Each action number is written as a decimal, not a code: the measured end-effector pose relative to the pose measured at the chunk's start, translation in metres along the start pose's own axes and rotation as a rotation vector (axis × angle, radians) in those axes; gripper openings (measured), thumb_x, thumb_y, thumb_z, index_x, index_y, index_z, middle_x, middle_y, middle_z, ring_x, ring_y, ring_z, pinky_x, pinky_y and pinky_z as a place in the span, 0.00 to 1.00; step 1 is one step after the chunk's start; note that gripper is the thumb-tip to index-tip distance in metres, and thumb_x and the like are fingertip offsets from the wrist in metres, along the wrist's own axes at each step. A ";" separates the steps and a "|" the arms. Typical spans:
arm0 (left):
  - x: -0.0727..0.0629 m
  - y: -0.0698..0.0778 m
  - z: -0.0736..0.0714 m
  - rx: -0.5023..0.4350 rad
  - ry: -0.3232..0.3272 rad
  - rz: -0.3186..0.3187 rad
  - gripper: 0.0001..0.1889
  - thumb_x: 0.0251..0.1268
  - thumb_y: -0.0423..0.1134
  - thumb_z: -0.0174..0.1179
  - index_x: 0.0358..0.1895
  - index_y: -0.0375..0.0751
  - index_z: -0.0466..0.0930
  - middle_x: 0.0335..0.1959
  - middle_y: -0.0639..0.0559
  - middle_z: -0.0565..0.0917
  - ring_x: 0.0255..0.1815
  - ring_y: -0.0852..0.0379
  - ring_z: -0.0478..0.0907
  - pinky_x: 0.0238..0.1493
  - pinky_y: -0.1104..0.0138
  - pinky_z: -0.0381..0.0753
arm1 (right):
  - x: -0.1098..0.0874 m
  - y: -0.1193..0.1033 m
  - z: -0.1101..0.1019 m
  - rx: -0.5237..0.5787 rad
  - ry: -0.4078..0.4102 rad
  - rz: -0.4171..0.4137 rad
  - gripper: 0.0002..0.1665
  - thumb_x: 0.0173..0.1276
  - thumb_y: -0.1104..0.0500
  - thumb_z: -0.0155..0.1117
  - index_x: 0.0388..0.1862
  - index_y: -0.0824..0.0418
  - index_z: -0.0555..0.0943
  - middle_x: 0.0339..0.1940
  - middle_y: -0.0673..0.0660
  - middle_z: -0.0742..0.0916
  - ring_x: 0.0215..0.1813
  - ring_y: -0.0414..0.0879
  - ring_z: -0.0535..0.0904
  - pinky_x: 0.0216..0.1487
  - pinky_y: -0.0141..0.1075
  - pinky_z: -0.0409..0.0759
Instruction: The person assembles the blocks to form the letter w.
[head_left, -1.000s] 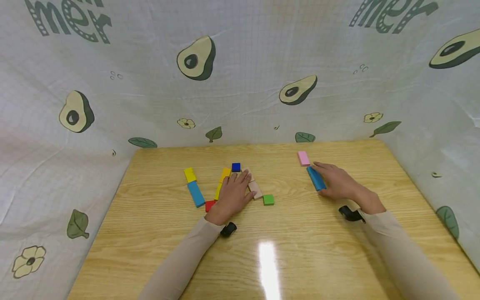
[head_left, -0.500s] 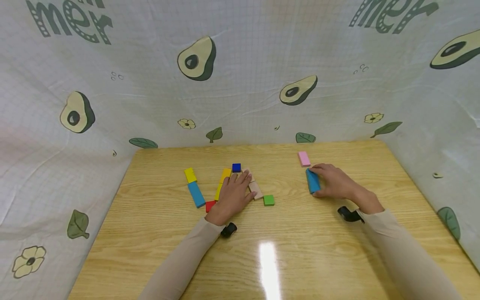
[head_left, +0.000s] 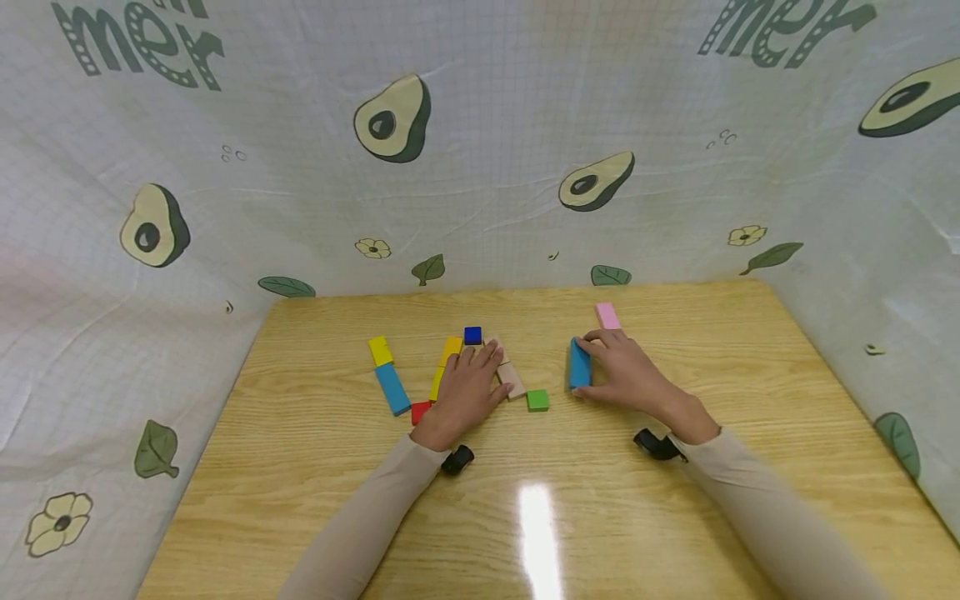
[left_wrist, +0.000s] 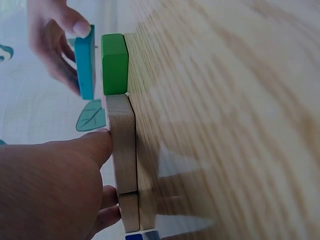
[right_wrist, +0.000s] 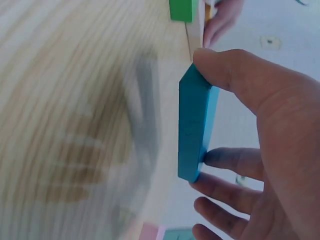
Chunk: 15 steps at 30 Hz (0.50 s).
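Observation:
My right hand (head_left: 633, 375) pinches a flat blue wooden block (head_left: 580, 364) by its two ends, thumb at the near end and fingertips at the far end. The right wrist view shows that blue block (right_wrist: 192, 125) held off the table, its shadow below. My left hand (head_left: 467, 392) rests over the block layout, fingers spread, and its thumb and fingertips touch two plain wood blocks (left_wrist: 122, 145) set end to end. A green block (head_left: 537, 401) lies at their near end, a dark blue block (head_left: 472, 335) at the far end. Orange and yellow blocks (head_left: 450, 348) are partly hidden under the left hand.
Left of the left hand, a yellow block (head_left: 380, 351) meets a longer blue block (head_left: 392, 389), with a red block (head_left: 420, 412) near its lower end. A pink block (head_left: 607, 315) lies behind the right hand. A patterned cloth (head_left: 495, 208) rises behind the wooden table (head_left: 300, 483).
My right hand has carried the blue block leftward, away from the pink block and towards the green one, turning it more upright in the head view. The left hand has stayed put.

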<state>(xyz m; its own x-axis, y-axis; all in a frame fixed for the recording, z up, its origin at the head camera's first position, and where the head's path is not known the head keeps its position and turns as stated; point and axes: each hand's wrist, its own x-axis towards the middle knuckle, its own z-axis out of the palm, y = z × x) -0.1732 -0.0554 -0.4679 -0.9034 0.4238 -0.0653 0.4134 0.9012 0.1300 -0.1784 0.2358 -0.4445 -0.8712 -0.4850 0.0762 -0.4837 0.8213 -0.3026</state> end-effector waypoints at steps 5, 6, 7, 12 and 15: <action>-0.001 0.000 -0.002 0.003 0.000 0.004 0.35 0.84 0.60 0.51 0.84 0.46 0.63 0.85 0.50 0.62 0.81 0.41 0.62 0.78 0.45 0.62 | 0.008 -0.011 0.008 -0.012 -0.011 -0.010 0.51 0.62 0.45 0.83 0.74 0.73 0.74 0.66 0.70 0.79 0.68 0.67 0.73 0.69 0.64 0.72; -0.001 0.000 -0.002 0.003 0.001 0.005 0.35 0.84 0.60 0.51 0.84 0.46 0.63 0.85 0.50 0.62 0.81 0.41 0.62 0.77 0.45 0.62 | 0.009 -0.013 0.010 -0.014 -0.015 -0.007 0.51 0.62 0.44 0.83 0.74 0.73 0.74 0.66 0.70 0.79 0.68 0.67 0.74 0.69 0.63 0.72; -0.001 0.001 -0.003 0.003 0.001 0.005 0.35 0.84 0.60 0.51 0.84 0.46 0.63 0.85 0.50 0.62 0.81 0.41 0.62 0.78 0.45 0.62 | 0.010 -0.014 0.010 -0.019 -0.017 -0.006 0.51 0.62 0.44 0.82 0.74 0.73 0.75 0.66 0.70 0.80 0.67 0.67 0.74 0.69 0.63 0.72; -0.001 0.000 -0.003 0.006 0.006 0.005 0.35 0.84 0.60 0.51 0.83 0.45 0.63 0.85 0.50 0.63 0.81 0.41 0.62 0.77 0.45 0.63 | 0.013 -0.019 0.014 -0.043 -0.017 -0.002 0.51 0.62 0.43 0.82 0.74 0.73 0.75 0.65 0.71 0.80 0.66 0.67 0.75 0.69 0.62 0.73; 0.000 -0.001 -0.002 0.011 0.010 0.006 0.35 0.84 0.60 0.51 0.83 0.45 0.63 0.85 0.50 0.63 0.81 0.41 0.62 0.77 0.45 0.63 | 0.014 -0.020 0.017 -0.059 -0.015 -0.005 0.51 0.62 0.43 0.82 0.74 0.73 0.75 0.65 0.71 0.80 0.66 0.67 0.75 0.68 0.61 0.73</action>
<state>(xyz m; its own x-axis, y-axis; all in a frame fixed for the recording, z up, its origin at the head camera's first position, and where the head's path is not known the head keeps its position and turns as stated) -0.1732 -0.0563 -0.4662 -0.9020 0.4283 -0.0544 0.4199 0.8996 0.1200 -0.1795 0.2075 -0.4536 -0.8677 -0.4931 0.0635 -0.4925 0.8349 -0.2460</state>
